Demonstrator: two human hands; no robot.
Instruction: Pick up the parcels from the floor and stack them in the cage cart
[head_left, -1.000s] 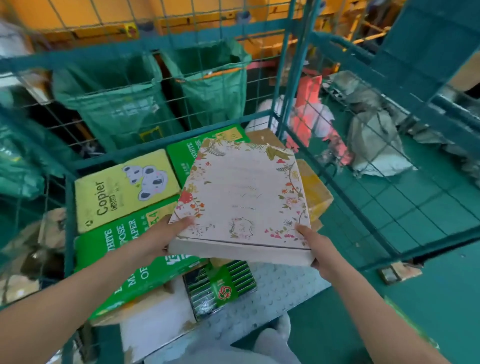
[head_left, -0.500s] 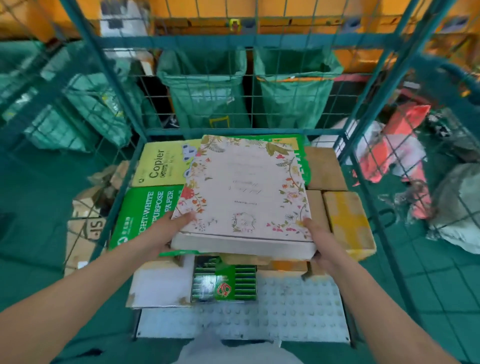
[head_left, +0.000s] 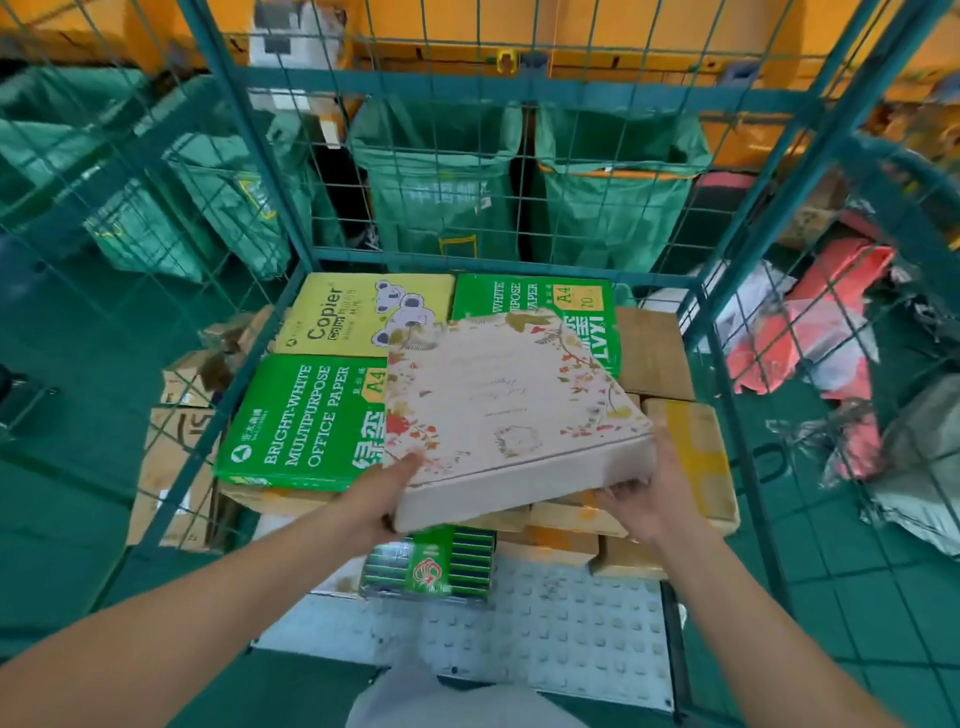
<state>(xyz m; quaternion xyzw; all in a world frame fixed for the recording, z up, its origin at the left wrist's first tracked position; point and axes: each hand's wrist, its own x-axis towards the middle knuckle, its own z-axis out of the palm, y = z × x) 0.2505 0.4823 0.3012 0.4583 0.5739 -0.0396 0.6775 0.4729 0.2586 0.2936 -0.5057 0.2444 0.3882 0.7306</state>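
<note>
Nearest the camera lies the cage cart's pale studded metal floor plate, and on it a small green-and-black striped packet bearing a red emblem. Just above that, both bare hands hold a flat white cardboard box with a floral-printed lid. The left hand grips its near left corner, thumb on the lid and fingers hidden beneath. The right hand supports the near right corner from under, fingers curled up against the side wall. The box hangs tilted over the stacked parcels, its right side lower, its long axis running away from the person and skewed leftward; its small lettering is too faint to read. Beneath it sit tan cardboard cartons, one with yellow tape. Left is a green ream box reading "BRIGHT-WHITE MULTIPURPOSE OFFICE PAPER A4". Farther back lie a yellow "Copier" box with koalas and another green A4 box. Beyond the teal wire cage wall hang green mail sacks.
</note>
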